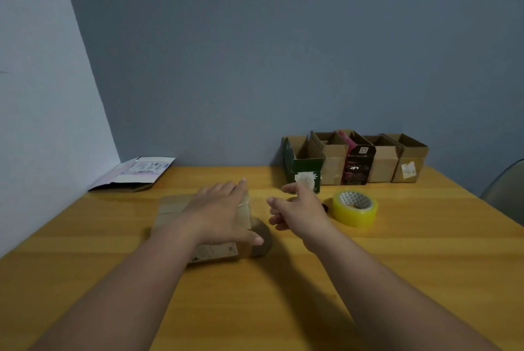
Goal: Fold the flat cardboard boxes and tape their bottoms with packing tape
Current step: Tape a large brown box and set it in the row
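Wooden table (368,279) stretches bare toward you. Five folded boxes (354,158) line the far wall, labels too blurred to read. Your left hand (224,209) lies flat, fingers straight, on the brown cardboard box (209,251). Your right hand (300,206) hovers loosely curled, holding nothing — yellowish tape roll (355,208) just beside it.

Head-worn view; faces forward-down over table (283,308); wall close behind

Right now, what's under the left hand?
The left hand lies flat on a brown cardboard box resting on the wooden table. The hand covers the middle of the box's top, so any tape seam there can't be seen.
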